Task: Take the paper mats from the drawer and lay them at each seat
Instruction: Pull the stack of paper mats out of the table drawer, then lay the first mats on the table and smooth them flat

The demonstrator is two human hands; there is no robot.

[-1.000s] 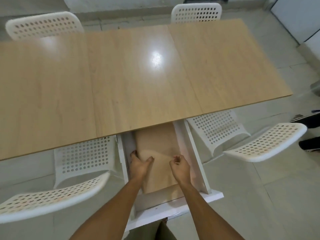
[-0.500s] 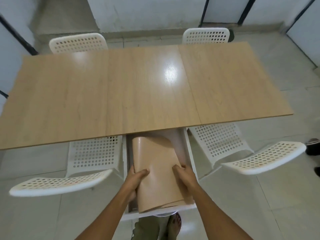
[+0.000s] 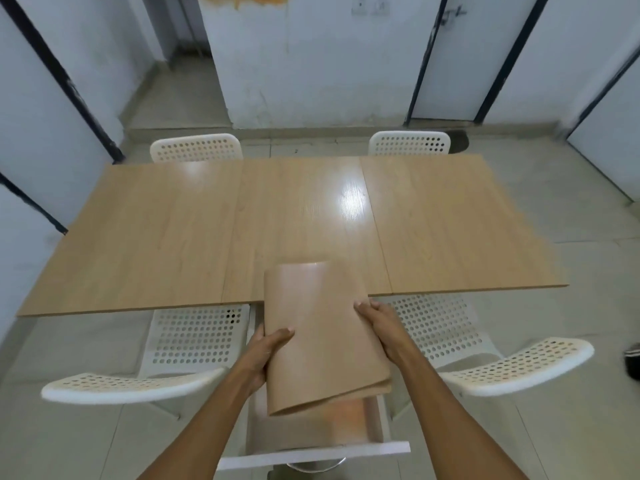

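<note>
OK, I see the paper mats (image 3: 320, 332) now lifted clear of the drawer (image 3: 313, 453), left hand (image 3: 265, 353) and right hand (image 3: 379, 323) gripping the stack's edges above the table (image 3: 173, 233) edge. Laying comes next.

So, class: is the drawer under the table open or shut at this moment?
Open. The drawer is pulled out past the table edge, its white front nearest the person, and both hands hold the paper mats above it.

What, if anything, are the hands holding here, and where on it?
The folded tan paper mats: left hand grips the left edge, right hand the right edge.
</note>
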